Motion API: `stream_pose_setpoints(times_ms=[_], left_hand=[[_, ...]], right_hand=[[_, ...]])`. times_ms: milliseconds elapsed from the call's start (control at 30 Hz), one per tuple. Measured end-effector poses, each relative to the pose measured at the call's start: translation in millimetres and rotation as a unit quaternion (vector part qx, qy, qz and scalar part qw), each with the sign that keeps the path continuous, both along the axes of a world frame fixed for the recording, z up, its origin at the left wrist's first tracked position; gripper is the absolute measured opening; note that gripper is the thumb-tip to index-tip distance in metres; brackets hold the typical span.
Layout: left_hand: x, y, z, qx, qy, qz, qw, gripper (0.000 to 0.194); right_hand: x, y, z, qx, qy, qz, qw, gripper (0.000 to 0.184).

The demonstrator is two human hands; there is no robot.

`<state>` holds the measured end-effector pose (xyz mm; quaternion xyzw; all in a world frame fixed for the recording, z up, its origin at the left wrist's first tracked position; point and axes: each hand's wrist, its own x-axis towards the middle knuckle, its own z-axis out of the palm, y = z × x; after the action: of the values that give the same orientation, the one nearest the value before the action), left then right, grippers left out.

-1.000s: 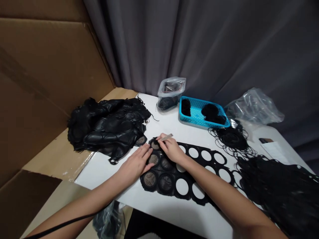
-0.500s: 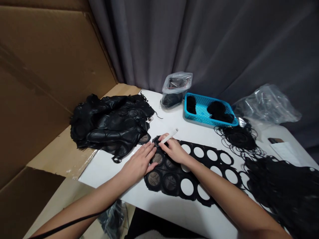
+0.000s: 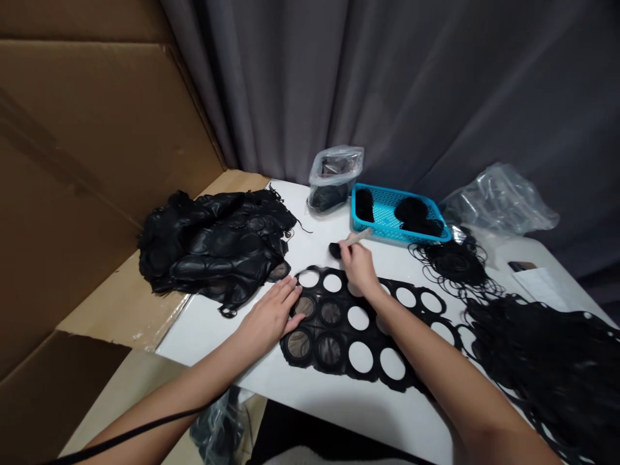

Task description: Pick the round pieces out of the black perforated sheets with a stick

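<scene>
A black sheet (image 3: 343,340) with rows of round openings lies flat on the white table. Dark see-through mesh fills several circles at its left end; white tabletop shows through the others. My left hand (image 3: 274,313) rests flat on the sheet's left edge, fingers stretched out. Above the sheet's far edge, my right hand (image 3: 359,263) is closed on a slim pale tool (image 3: 359,236), whose exact kind I cannot make out. A small dark round piece (image 3: 334,250) sticks out at its fingertips.
Crumpled black sheets (image 3: 217,242) are heaped at left by a cardboard box (image 3: 82,168). Behind are a clear bag (image 3: 336,171) and a blue basket (image 3: 361,226) with black pieces. Black rings (image 3: 455,265), cut-out sheets (image 3: 547,374) and another plastic bag (image 3: 504,200) lie at right.
My right hand has lifted from the sheet's far left circle and moved right and away, carrying the dark piece. That circle was dark and now shows white. My left hand stays on the sheet.
</scene>
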<state>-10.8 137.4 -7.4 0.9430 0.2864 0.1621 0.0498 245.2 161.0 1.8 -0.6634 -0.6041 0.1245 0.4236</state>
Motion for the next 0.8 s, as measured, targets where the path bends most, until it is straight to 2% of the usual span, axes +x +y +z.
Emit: stream_pose_setpoints(times_ms=[67, 100, 200, 300, 400, 500, 800], left_hand=[[-1, 0, 3.2, -0.001, 0.000, -0.004, 1.000, 0.047], [-2, -1, 5.3, -0.002, -0.002, -0.005, 1.000, 0.047], [-8, -12, 11.5, -0.014, -0.020, 0.006, 1.000, 0.041], [-15, -32, 13.1, -0.028, -0.036, 0.002, 0.999, 0.030], [-21, -51, 9.1, -0.022, -0.037, -0.007, 0.999, 0.030], [-23, -59, 4.9, -0.016, -0.029, -0.008, 0.999, 0.035], [-23, -57, 5.7, -0.001, -0.019, -0.019, 1.000, 0.036]], right_hand=[[11, 0, 8.8, -0.008, 0.017, -0.031, 0.999, 0.032], [11, -3, 12.3, -0.011, 0.020, -0.021, 1.000, 0.031], [-10, -28, 17.0, -0.013, 0.022, 0.080, 0.996, 0.025], [-40, -57, 14.1, -0.021, 0.020, 0.205, 0.978, 0.020], [-57, -77, 8.6, -0.050, 0.033, 0.270, 0.961, 0.016], [-61, -83, 4.5, -0.076, 0.051, 0.278, 0.956, 0.011], [-61, -80, 3.6, -0.084, 0.046, 0.276, 0.956, 0.008]])
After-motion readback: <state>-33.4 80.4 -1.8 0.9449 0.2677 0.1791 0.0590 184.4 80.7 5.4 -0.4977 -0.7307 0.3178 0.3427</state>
